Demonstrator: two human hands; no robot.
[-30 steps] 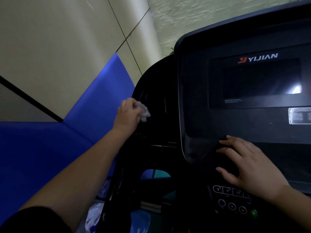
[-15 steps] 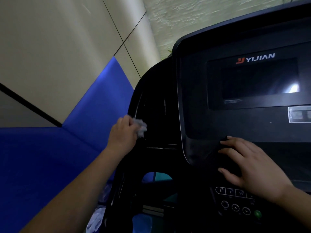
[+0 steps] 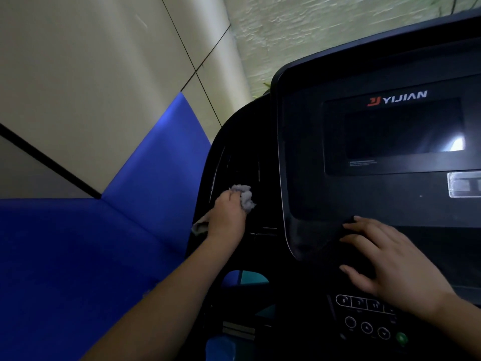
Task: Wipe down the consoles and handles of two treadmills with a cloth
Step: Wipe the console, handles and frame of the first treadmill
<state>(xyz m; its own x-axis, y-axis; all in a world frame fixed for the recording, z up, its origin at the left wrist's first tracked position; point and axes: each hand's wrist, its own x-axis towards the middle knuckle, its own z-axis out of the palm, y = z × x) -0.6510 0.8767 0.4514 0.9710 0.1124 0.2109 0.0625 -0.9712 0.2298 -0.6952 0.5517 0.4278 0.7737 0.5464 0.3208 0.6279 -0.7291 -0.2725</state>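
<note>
My left fingers [image 3: 232, 196] are curled tight around the cloth [image 3: 246, 197]. It is gray and all bunched up. One lump of it pokes out past my fingers, and one end sticks out by my wrist. My left hand [image 3: 229, 214] presses the cloth on the black side part [image 3: 234, 157] of the treadmill, just left of the console [image 3: 364, 201]. My left arm is stretched out long, up and away from me. It is bare.

My right fingers [image 3: 364, 229] are straight and spread apart. They hold nothing. My right hand [image 3: 390, 264] lies flat, palm down, on the low part of the console, just under the dark screen [image 3: 390, 136]. My right arm comes in from the bottom right corner.

I count two hands and one cloth. I see one treadmill with one console and one screen. Above the screen there is one logo [image 3: 398, 100] that says YIJIAN, with a red mark beside it. A bright spot shines on the right of the screen. There is one shiny label [image 3: 464, 185] under the screen, at the right edge.

Below my right hand there are three number keys [image 3: 359, 303] I can read: 3, 7 and 11. My hand hides what comes next. Under them are three round buttons [image 3: 366, 327] in a row and one green button [image 3: 401, 337].

To the left, blue padding [image 3: 65, 256] covers the low part of the wall. Above it the wall [image 3: 78, 74] is pale with thin dark lines.
</note>
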